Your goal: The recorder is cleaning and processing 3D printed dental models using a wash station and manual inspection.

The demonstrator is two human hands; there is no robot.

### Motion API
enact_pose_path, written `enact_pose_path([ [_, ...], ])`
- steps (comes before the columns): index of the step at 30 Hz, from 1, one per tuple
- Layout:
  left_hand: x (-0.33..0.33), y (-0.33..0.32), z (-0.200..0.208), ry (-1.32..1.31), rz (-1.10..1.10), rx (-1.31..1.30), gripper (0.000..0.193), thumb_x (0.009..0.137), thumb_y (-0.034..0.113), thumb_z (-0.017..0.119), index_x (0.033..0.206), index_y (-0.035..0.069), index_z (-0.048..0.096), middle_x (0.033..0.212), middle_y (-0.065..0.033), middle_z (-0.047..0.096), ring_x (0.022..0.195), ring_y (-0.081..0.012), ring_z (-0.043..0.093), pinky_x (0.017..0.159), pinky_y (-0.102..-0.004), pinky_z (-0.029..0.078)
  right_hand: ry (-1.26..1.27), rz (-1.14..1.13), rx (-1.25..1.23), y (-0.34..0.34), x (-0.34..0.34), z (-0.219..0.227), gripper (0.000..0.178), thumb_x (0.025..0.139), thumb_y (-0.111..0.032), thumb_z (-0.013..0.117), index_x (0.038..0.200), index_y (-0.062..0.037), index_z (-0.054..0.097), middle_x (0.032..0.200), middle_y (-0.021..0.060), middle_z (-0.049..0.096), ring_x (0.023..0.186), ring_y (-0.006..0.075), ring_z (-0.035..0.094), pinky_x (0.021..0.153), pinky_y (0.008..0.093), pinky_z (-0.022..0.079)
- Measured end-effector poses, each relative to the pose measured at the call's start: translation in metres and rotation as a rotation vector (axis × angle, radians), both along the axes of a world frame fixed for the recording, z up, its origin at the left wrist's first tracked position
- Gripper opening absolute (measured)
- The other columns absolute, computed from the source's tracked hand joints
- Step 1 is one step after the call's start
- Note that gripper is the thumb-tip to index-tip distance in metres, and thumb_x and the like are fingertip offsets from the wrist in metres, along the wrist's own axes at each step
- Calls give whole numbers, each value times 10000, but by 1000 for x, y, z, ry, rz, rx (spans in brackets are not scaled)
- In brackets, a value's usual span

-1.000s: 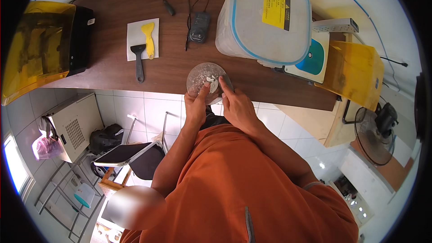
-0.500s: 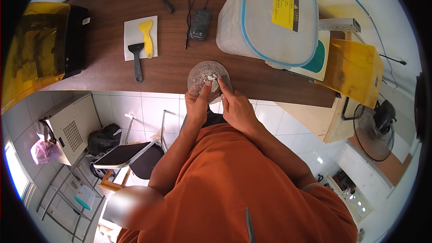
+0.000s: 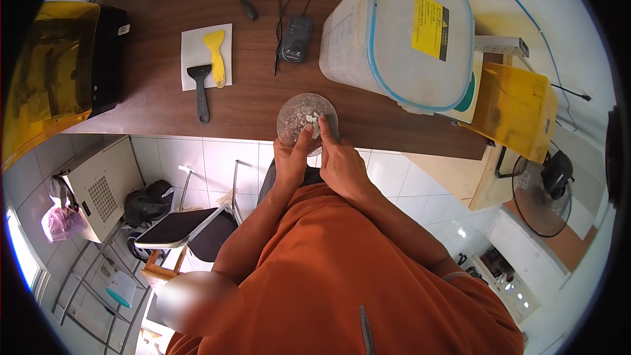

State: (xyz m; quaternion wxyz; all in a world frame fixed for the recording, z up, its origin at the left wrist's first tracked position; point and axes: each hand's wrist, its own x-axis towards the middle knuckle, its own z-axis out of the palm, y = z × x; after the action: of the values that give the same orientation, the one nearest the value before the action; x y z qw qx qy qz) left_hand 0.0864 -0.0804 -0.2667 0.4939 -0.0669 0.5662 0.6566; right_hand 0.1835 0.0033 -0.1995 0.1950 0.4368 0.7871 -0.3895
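Note:
A round, see-through disc (image 3: 289, 117) with white flakes and crumbs over its face is held up at the table's near edge. My left hand (image 3: 290, 161) grips its near left rim, the thumb lying on top. My right hand (image 3: 342, 165) is on the disc's right side, its index finger stretched onto the face near a small heap of white bits (image 3: 313, 120). Beneath that finger a flat grey piece (image 3: 334, 129) shows, held in the right hand; its kind is hard to make out. The fingers under the disc are hidden.
On the brown table (image 3: 250, 108) lie a black scraper (image 3: 202, 95) and a yellow scraper (image 3: 215, 59) on a white sheet, a screwdriver (image 3: 246, 4) and a black power adapter (image 3: 296, 39). A large lidded tub (image 3: 348, 39) stands right; yellow-covered machines (image 3: 516, 105) flank both sides.
The view has shifted slightly, so the tub and disc sit a little further right. Both hands keep nearly the same hold on the disc.

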Motion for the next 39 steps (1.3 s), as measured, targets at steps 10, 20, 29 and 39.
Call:
enact_pose_path([
  [10,6,-1,-3,98,-5,-3,216,1038,152,668,1164,-12,729,1062,-77,752,935,-146,700,809,-314,600,-30,-45,6,-12,-11,-4,767,1010,-184,546,1682,-146,178,1039,385,645,889,555,701,828,595,580],
  [20,9,1,-9,147,7,2,197,1036,149,677,1139,-9,734,1045,-65,756,913,-124,690,798,-290,574,296,-207,164,-1,-21,-23,623,1012,-109,537,1600,-21,351,790,314,688,726,518,684,711,587,542],
  [29,6,1,-13,71,60,50,207,1027,154,691,1150,-9,721,1048,-82,748,909,-133,700,791,-305,599,181,15,254,-3,4,-4,584,1011,-134,569,1583,-140,453,843,280,681,754,473,693,699,548,562],
  [39,6,0,-9,101,16,1,195,1022,152,689,1126,-6,736,1017,-63,754,881,-123,686,770,-296,579,159,10,163,-3,0,-3,600,1006,-112,555,1591,-104,424,863,321,690,778,489,697,728,558,561],
])
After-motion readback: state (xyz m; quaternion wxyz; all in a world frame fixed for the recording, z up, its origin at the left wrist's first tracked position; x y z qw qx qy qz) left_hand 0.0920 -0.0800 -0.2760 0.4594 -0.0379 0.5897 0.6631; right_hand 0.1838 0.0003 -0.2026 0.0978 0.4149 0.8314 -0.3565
